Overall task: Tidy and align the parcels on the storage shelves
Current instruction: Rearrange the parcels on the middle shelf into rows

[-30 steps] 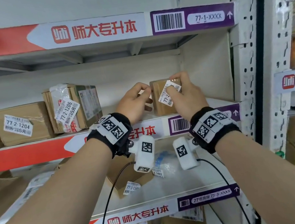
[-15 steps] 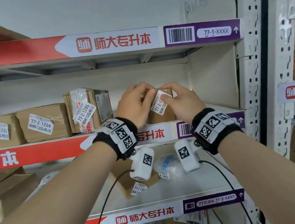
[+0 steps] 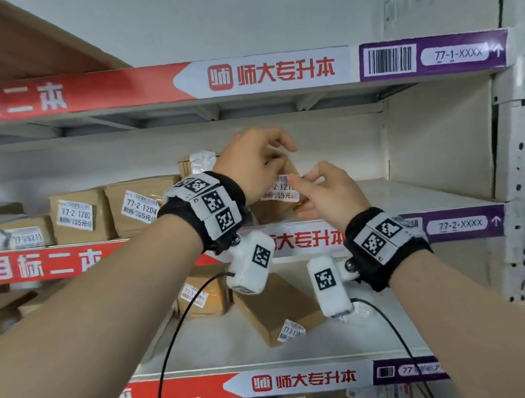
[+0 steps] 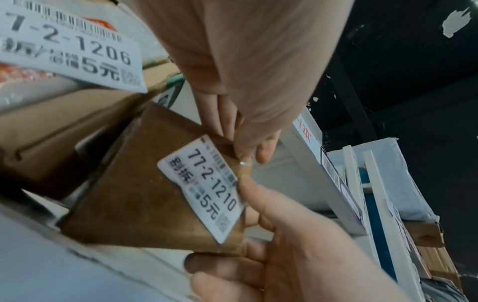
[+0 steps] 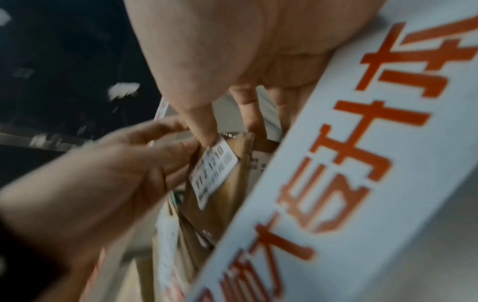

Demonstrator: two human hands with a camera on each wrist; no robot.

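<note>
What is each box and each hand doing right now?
small brown box: on the middle shelf, held by both hands, label 77-2-1210 facing out
left hand: grips the small brown box's top
right hand: holds its right side
box 77-2-1206: just left of it
box 77-2-1204: standing, untouched
tilted box: lying askew, shelf below

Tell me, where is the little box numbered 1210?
In the head view, the small brown box sits mid-frame on the 77-2 shelf, between both hands, right of the 1206 parcel.
</note>
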